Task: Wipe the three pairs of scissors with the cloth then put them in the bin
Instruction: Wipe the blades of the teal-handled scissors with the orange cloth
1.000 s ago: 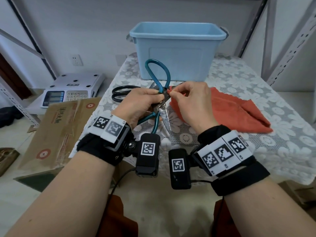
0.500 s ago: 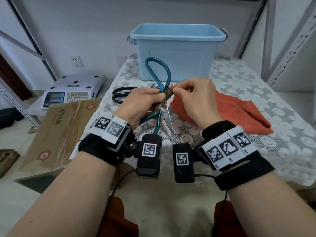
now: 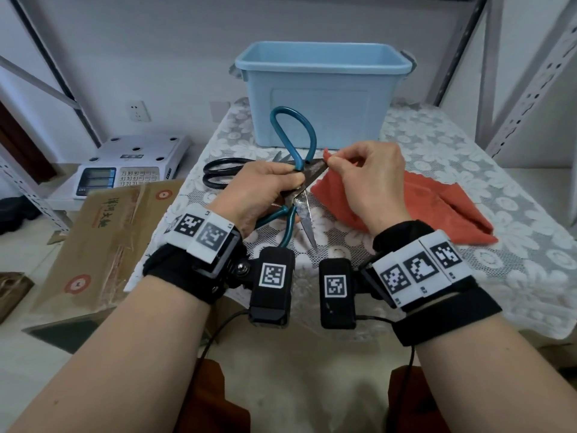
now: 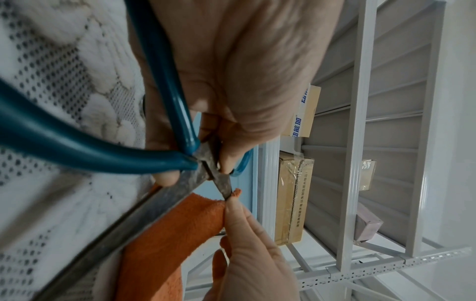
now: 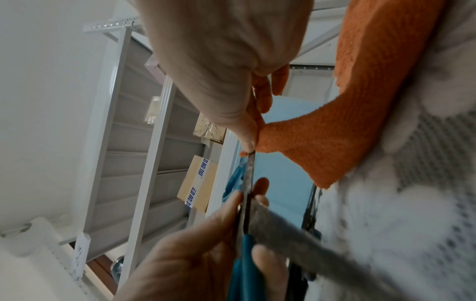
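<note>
Before the bin (image 3: 321, 92), over the table (image 3: 468, 170), the left hand (image 3: 262, 185) grips open teal scissors (image 3: 301, 201) at the pivot while the right hand (image 3: 368, 179) pinches the cloth (image 3: 437, 204) around one blade's tip: better to wipe spine-side, away from fingers.

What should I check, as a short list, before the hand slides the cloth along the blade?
1. Left hand holds the teal-handled scissors firmly near the pivot: ok.
2. Right hand pinches the orange cloth onto the upper blade's tip: ok.
3. Blades spread apart, so each can be wiped: ok.
4. Lower blade points toward the person's wrists, bare: not ok, take care.
5. Blue bin open, behind the hands: ok.
6. Third pair of scissors: only the black-handled scissors also show; cannot tell.
</note>
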